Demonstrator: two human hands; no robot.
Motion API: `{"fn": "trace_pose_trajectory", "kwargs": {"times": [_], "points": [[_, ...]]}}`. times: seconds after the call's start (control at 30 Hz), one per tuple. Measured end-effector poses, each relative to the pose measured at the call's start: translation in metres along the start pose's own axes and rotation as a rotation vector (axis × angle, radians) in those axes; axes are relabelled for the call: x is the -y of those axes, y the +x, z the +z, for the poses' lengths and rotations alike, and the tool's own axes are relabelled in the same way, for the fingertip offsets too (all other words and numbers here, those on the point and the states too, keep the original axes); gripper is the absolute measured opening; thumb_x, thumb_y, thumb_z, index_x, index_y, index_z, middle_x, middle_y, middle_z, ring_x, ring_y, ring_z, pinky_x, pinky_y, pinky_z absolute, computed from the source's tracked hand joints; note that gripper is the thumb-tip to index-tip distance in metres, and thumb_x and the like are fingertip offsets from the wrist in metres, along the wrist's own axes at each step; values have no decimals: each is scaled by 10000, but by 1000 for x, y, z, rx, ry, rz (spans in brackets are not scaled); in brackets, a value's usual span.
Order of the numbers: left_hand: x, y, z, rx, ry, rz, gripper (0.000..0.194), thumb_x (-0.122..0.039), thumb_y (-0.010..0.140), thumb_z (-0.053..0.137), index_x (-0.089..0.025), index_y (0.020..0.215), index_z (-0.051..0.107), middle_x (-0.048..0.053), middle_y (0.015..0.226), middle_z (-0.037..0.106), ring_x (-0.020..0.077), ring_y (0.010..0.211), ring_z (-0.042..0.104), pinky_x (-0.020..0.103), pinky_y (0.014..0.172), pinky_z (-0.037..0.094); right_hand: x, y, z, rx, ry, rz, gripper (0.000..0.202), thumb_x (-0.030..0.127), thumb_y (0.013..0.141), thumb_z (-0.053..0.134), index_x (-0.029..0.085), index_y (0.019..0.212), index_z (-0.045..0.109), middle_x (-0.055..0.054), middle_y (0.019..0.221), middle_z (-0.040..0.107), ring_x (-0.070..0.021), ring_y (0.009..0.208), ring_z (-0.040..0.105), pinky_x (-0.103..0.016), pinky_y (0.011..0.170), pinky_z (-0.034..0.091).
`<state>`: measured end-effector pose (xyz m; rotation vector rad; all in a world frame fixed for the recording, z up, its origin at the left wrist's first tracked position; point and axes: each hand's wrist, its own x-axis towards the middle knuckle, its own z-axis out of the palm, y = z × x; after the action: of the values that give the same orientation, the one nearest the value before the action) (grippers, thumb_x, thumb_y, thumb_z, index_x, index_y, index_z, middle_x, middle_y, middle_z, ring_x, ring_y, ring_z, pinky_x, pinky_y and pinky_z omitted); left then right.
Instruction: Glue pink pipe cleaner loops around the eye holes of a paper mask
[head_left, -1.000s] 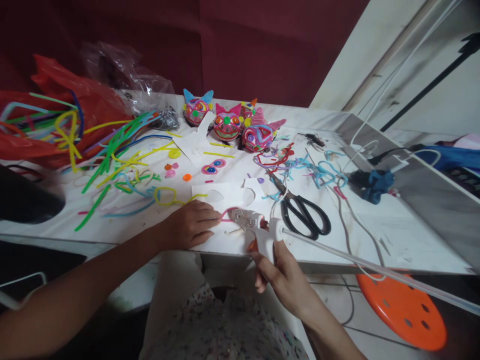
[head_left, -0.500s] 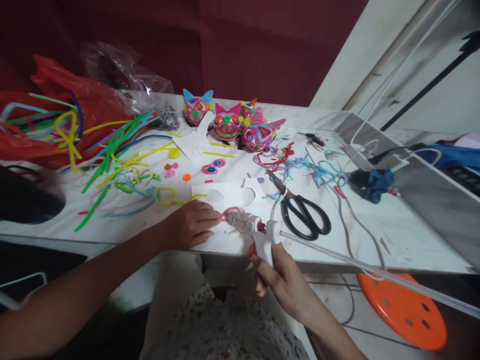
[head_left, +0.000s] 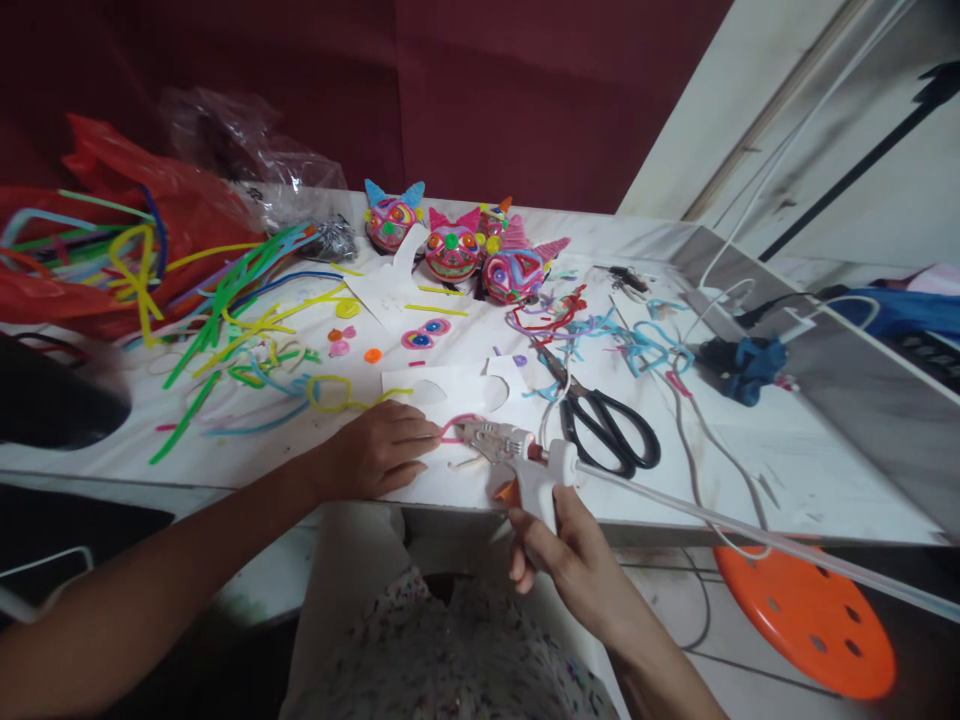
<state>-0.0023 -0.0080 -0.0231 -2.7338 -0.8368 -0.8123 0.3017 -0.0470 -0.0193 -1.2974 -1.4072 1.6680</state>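
Note:
My right hand (head_left: 559, 545) is wrapped round the handle of a white glue gun (head_left: 540, 470), with a long clear glue stick (head_left: 697, 515) running out of its back. The gun's nozzle points left, at a pink pipe-cleaner loop (head_left: 459, 425) on the table. My left hand (head_left: 386, 450) rests palm down at the near edge, its fingertips pressed on the loop's left end. Just behind lies white paper (head_left: 397, 383) with cut-out holes. Black-handled scissors (head_left: 611, 430) lie to the right of it.
Several colourful cat-like heads (head_left: 454, 245) stand at the back. A red bag (head_left: 180, 200) of pipe cleaners is at the left, near a dark cylinder (head_left: 60, 390). Cut scraps and a cable (head_left: 694, 470) lie at the right. An orange stool (head_left: 810, 620) stands below.
My right hand and the glue gun have shifted slightly right, and more of the pink loop shows at the nozzle. My left hand has hardly moved.

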Motion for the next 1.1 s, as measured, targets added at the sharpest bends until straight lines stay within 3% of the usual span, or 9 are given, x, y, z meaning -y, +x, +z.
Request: {"fn": "trace_pose_trajectory", "kwargs": {"times": [0.13,0.33,0.47,0.77,1.1], "points": [[1,-2,1,15,6,-14,234,-206,1054,620,-175,1271,700,112,1221,814,247,1133,722,418,1023,588,-2,1,-1,-11,9,5,540,678,875,649,225,1143,529,72,505,649,-177,409,602,-281,437,534],[2,-2,2,17,7,-4,269,-196,1028,652,-173,1292,702,120,1221,810,245,1134,716,411,1016,588,27,2,3,4,-56,91,607,708,769,645,236,1112,476,80,499,634,-172,430,598,-285,457,538],[1,-2,1,27,7,-25,232,-212,1056,619,-177,1266,711,112,1226,812,241,1145,719,408,1036,585,34,5,6,-4,-63,106,645,714,732,634,250,1130,430,96,477,616,-178,424,586,-283,448,526],[0,-1,0,30,8,-17,241,-209,1051,626,-163,1277,694,111,1229,813,242,1141,716,410,1032,575,33,6,8,-2,-52,97,609,691,731,634,266,1110,419,102,476,606,-186,418,587,-287,442,524],[1,-2,2,14,-14,-6,269,-199,1030,643,-168,1292,693,130,1212,816,265,1129,729,427,998,587,30,2,7,32,-64,58,479,599,812,664,282,1111,465,96,516,599,-192,441,588,-295,452,519]]}}
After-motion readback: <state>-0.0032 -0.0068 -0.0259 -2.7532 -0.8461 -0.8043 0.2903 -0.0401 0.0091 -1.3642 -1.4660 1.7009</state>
